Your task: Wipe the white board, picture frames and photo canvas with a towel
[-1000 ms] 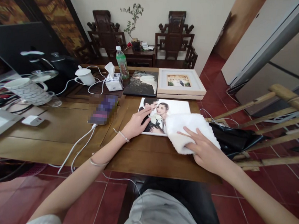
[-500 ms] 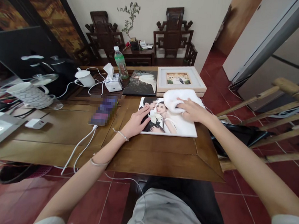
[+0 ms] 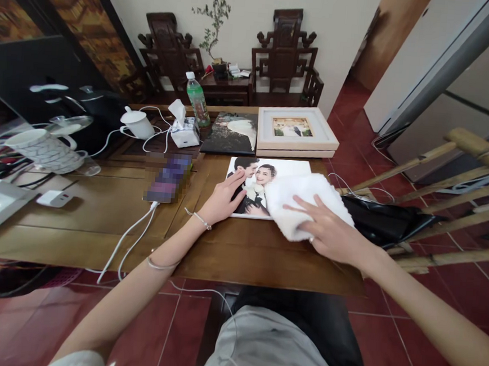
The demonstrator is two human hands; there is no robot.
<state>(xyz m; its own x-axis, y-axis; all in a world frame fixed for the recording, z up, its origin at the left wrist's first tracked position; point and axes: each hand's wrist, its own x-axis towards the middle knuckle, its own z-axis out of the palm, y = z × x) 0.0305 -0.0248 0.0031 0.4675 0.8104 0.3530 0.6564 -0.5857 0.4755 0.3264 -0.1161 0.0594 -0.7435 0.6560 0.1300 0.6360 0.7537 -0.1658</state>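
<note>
A white-edged photo panel [image 3: 254,198] of a couple lies flat on the wooden table [image 3: 239,256]. My left hand [image 3: 225,197] rests on its left edge, fingers stretched out flat. On the panel's right part is a white fluffy cloth [image 3: 294,195], which hides that side of the picture and hangs past its lower right corner. My right hand [image 3: 326,226] holds the cloth, with some fingers spread over its top and others tucked in its fold.
Behind the panel lie a dark photo panel [image 3: 231,139] and a light wooden frame [image 3: 332,140]. To the left are a phone [image 3: 167,180] on a cable, a tissue box [image 3: 184,133], a bottle [image 3: 198,101], a lidded cup [image 3: 138,125] and a mug [image 3: 46,150].
My right hand and the cloth have moved toward me and slightly right, from the panel's upper right to its lower right. My left hand stays on the panel.
</note>
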